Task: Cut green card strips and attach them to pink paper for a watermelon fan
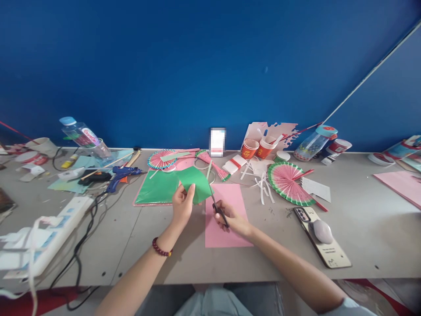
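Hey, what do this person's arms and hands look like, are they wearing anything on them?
Both forearms are bare, and there are no gloves. The left hand has a bracelet of dark red round beads at its wrist. The right hand wears nothing that shows, and a pale grey sleeve ends near that elbow. Any rings are too small to tell.

Two hands: left hand [182, 206], right hand [232, 219]. One pair of scissors [219, 213]. Two green papers: held green sheet [197, 182], flat green sheet [154, 189] at eleven o'clock. Three watermelon fans: big fan [286, 182], small fan [161, 159], folded fan [214, 166]. Two bottles: left bottle [82, 136] at ten o'clock, right bottle [312, 145] at two. One glue gun [120, 173]. One phone [322, 239].
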A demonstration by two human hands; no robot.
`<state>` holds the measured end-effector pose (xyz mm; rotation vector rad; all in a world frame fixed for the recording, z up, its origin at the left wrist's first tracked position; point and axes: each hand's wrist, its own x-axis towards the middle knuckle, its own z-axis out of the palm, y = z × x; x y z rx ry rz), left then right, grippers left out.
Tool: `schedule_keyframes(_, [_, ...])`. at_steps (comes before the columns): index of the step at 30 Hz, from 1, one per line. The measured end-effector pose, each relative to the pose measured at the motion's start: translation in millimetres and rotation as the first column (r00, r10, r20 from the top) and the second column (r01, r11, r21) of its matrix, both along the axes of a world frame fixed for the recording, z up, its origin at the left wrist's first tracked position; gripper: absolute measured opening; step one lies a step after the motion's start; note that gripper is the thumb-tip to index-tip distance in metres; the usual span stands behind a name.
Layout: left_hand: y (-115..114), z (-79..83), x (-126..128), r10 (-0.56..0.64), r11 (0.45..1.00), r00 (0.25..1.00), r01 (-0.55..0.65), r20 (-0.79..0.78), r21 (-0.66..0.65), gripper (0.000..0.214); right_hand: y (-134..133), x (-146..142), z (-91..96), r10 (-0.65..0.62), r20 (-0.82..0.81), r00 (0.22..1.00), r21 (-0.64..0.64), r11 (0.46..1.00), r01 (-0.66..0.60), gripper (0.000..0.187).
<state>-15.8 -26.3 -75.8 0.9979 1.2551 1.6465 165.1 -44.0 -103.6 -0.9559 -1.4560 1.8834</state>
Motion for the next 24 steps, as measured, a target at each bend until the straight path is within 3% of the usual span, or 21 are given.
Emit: schedule_keyframes(24, [-0.6, 1.3, 0.4, 0.000, 1.000, 1.000, 0.000, -0.012, 0.001, 0.031, -1.3, -3.5, 9.0, -0.060, 0.079, 0.995, -0.010, 0.998, 0.061, 0.032])
